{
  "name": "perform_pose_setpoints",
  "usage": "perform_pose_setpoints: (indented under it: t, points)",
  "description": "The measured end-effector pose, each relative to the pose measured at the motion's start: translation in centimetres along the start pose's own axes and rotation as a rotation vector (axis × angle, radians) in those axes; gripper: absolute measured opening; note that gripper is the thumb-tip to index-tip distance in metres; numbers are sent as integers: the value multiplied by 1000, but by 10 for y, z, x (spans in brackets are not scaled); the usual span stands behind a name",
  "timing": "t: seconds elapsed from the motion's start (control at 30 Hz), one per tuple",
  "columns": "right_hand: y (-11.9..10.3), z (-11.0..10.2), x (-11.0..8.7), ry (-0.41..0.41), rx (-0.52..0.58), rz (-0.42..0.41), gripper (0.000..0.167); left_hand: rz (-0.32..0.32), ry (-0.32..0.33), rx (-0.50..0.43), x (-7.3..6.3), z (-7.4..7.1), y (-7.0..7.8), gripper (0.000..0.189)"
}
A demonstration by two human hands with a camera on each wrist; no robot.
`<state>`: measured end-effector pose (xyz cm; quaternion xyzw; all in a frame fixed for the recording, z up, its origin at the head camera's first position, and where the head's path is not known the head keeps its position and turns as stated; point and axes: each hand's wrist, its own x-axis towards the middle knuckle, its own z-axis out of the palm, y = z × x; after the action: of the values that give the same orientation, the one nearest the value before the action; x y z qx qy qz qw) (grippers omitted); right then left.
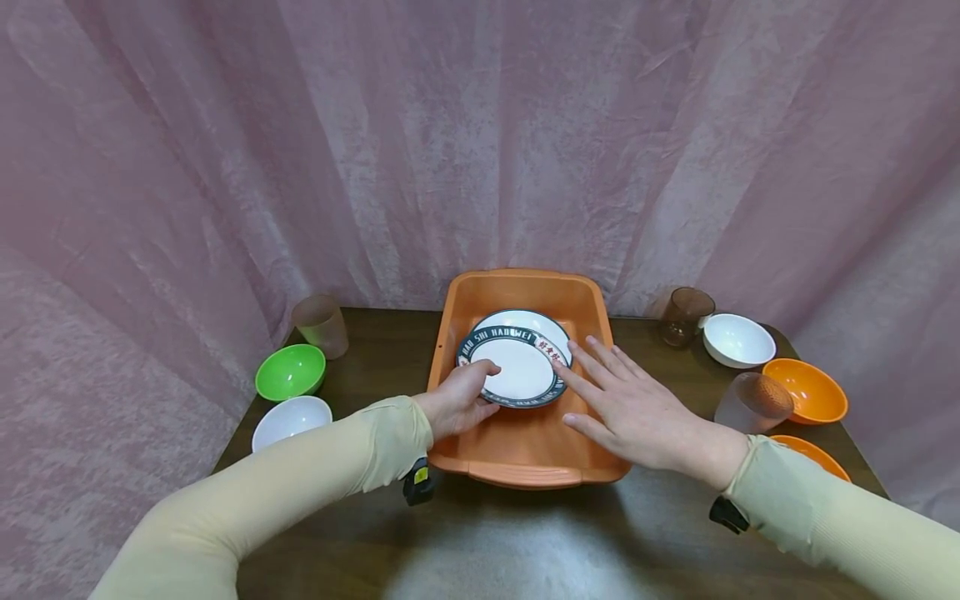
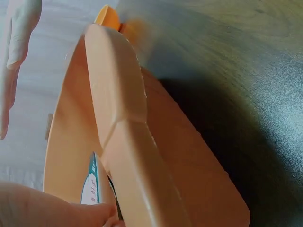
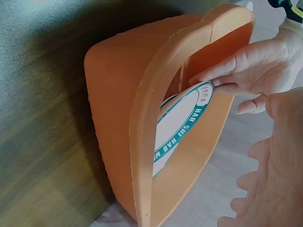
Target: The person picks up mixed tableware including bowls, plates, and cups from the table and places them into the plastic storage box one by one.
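Observation:
In the head view my left hand (image 1: 459, 402) pinches the near-left edge of an oval white plate (image 1: 517, 373) with a dark green lettered rim, thumb on top and fingers below. This plate overlaps a second white plate (image 1: 517, 318) behind it, both within an orange plastic basin (image 1: 528, 475). My right hand (image 1: 641, 414) hovers over the basin's right side, fingers straight and spread, holding nothing; its fingertips are near the plate's right edge. The right wrist view shows the held plate (image 3: 182, 118) tilted, with the left fingers (image 3: 227, 71) at its edge.
On the left stand a green bowl (image 1: 291, 372), a white bowl (image 1: 288, 419) and a frosted cup (image 1: 321, 325). To the right are a brown cup (image 1: 684, 318), a white bowl (image 1: 738, 340), a frosted cup (image 1: 752, 404) and orange bowls (image 1: 813, 392). Pink curtains (image 1: 495, 142) hang behind.

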<state>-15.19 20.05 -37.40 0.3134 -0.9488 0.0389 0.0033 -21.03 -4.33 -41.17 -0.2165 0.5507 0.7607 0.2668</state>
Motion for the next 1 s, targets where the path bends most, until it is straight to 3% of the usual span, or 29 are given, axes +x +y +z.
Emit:
perform_pose_setpoints:
  t: [0.3,0.57,1.0]
  points:
    - [-1,1,-2,4,3,0,69,48,44,75,3,1,-1,64]
    - [-2,3,-2,7,0,-2,69,87,96,161,14,-1,3,70]
    - [-2,4,-5,13,-2,-4,68,111,64,199,35,7,14,71]
